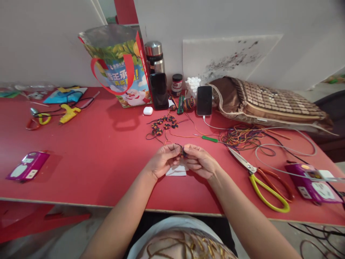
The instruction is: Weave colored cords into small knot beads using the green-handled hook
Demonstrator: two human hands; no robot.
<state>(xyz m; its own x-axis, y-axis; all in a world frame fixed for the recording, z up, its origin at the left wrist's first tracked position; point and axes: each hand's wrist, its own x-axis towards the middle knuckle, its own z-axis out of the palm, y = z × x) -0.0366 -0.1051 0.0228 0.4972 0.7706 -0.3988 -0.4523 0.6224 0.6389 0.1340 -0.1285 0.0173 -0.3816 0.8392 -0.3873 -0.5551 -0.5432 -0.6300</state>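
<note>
My left hand and my right hand meet over the near middle of the table. Both are closed, pinching a small piece of dark multicoloured yarn work between thumbs and fingers; its exact shape is partly hidden. Under the hands lies a white paper. Beyond them, several small round yarn pieces in orange, green and dark colours lie with loose tails. A green-handled crochet hook rests to the right, by a loose tangle of yarn. A wound yarn ball sits farther back.
Large scissors lie right of my right forearm, near a purple power strip. Two phones stand at the back, beside a colourful bag, a thermos and a beaded cushion. At left lie a yellow glue gun and another purple box.
</note>
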